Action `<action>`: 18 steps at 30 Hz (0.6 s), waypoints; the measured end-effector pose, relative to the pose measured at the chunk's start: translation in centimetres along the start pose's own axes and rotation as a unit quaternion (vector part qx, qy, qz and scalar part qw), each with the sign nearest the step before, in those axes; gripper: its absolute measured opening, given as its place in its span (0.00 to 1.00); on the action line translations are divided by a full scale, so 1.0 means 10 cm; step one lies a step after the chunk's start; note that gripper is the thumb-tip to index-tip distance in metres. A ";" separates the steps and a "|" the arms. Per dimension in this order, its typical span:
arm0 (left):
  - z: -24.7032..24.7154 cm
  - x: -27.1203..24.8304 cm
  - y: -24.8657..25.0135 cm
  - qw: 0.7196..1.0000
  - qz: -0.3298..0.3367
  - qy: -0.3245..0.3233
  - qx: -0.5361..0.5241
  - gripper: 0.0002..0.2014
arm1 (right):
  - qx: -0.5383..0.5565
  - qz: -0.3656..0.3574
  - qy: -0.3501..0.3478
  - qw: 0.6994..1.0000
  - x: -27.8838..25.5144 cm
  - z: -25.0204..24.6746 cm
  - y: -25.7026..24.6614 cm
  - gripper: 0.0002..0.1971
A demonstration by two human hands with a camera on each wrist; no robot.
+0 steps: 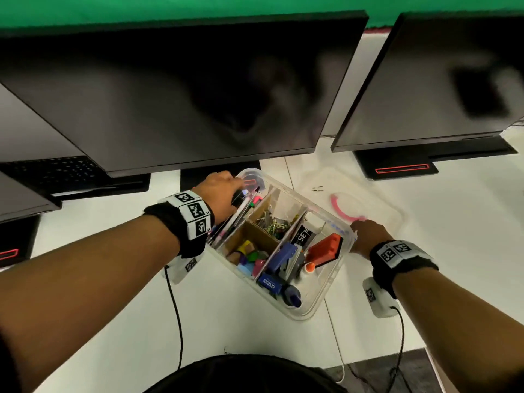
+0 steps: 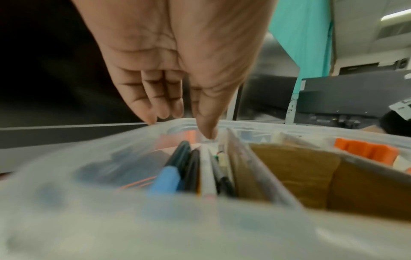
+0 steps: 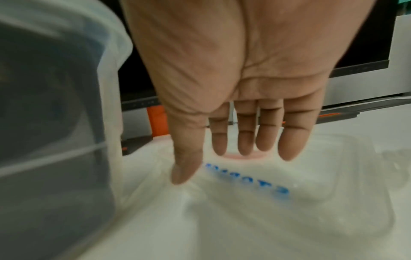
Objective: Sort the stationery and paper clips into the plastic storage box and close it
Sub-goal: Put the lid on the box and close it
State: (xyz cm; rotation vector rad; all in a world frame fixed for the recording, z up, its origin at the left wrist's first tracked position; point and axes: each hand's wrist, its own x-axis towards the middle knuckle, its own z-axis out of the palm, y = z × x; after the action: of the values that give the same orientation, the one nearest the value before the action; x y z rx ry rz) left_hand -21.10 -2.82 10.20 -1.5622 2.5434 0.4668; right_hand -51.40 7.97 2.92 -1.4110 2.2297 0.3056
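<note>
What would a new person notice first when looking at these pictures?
The clear plastic storage box stands open in the middle of the white desk, its cardboard-divided sections full of colourful stationery, with paper clips in the middle section. The left hand reaches over the pens at the box's far corner. The right hand, fingers straight, lies on the clear lid flat on the desk beside the box.

The white counter (image 1: 453,251) carries a clear box (image 1: 326,296), set askew near its middle, with the clear lid (image 1: 377,205) lying flat just to its right. Black monitor bases (image 1: 397,165) stand along the back. Two small dark bits (image 1: 317,189), too small to identify, lie by the lid's far edge.
</note>
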 end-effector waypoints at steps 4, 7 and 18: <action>0.06 -0.18 -0.23 0.997 -0.053 -0.044 -0.032 0.31 | -0.011 -0.003 -0.002 1.000 0.06 0.28 0.00 0.27; 0.13 -0.34 -0.34 0.995 -0.066 -0.046 -0.050 0.29 | -0.024 -0.019 0.026 0.999 0.09 0.38 0.06 0.17; 0.29 -0.91 -0.96 0.980 -0.174 -0.018 -0.099 0.34 | -0.037 -0.020 0.237 0.971 -0.48 -0.29 -0.03 0.19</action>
State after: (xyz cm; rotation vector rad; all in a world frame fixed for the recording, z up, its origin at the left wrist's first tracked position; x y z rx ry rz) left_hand -8.58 1.85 7.91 -1.9955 2.1846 0.7106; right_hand -50.22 10.36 7.89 -1.7098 2.5787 0.0360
